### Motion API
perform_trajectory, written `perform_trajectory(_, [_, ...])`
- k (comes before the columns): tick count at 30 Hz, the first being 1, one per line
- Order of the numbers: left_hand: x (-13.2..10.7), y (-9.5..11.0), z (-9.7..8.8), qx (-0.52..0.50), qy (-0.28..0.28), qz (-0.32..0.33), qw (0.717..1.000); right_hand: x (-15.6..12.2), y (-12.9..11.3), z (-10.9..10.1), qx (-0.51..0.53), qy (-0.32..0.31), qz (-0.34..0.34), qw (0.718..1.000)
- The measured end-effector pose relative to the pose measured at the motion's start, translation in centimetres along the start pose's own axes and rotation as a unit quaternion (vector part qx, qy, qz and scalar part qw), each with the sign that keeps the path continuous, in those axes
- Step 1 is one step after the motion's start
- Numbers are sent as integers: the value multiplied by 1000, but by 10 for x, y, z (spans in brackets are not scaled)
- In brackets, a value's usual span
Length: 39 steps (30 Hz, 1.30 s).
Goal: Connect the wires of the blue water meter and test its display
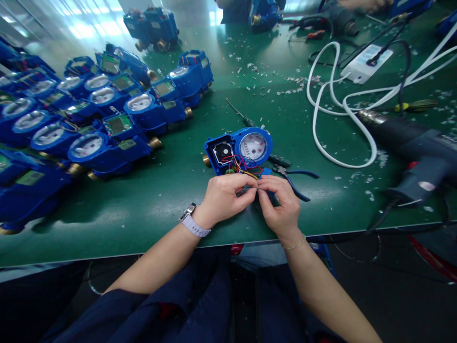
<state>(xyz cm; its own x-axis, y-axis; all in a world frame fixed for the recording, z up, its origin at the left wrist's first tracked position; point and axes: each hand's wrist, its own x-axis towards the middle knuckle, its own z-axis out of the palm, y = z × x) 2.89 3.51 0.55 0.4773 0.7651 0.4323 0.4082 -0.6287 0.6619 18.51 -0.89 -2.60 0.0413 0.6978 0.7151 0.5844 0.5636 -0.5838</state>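
Observation:
A blue water meter (233,147) lies on the green table in front of me, its side box uncovered and its round dial facing up. Thin coloured wires (246,166) run out of the box toward my fingers. My left hand (228,197) and my right hand (280,202) meet at the near side of the meter, both pinched closed at the wire ends. The fingertips hide exactly which strands each one grips. Cutting pliers (294,176) with dark blue handles rest just right of the meter. Behind it lies a screwdriver (243,114).
Rows of blue water meters (103,119) fill the left side. On the right are a heat gun (410,152), a white power strip (369,62) and looped white cable (316,109). Small scraps litter the green table (178,209). Another person's hand (367,5) shows at the far edge.

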Motion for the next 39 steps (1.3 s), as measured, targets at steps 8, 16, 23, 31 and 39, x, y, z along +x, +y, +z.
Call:
perform_trajectory(8, [-2,-2,1,-4,-6,-4,1000,1,0,0,-2,-3,-12,1000])
perform_trajectory(16, [-1,0,0,-5,3,4,1000,1,0,0,-6,-4,-14,1000])
perform_trajectory(23, [0,-9,-6,28,92,67,993,-2,2,-1,-7,19,37,999])
perform_trajectory(31, [-2,-9,-3,146,52,110,982,-5,5,2,32,35,47,998])
perform_trajectory(39, [-4,-4,3,94,18,79,992,0,3,0,-27,5,-11,1000])
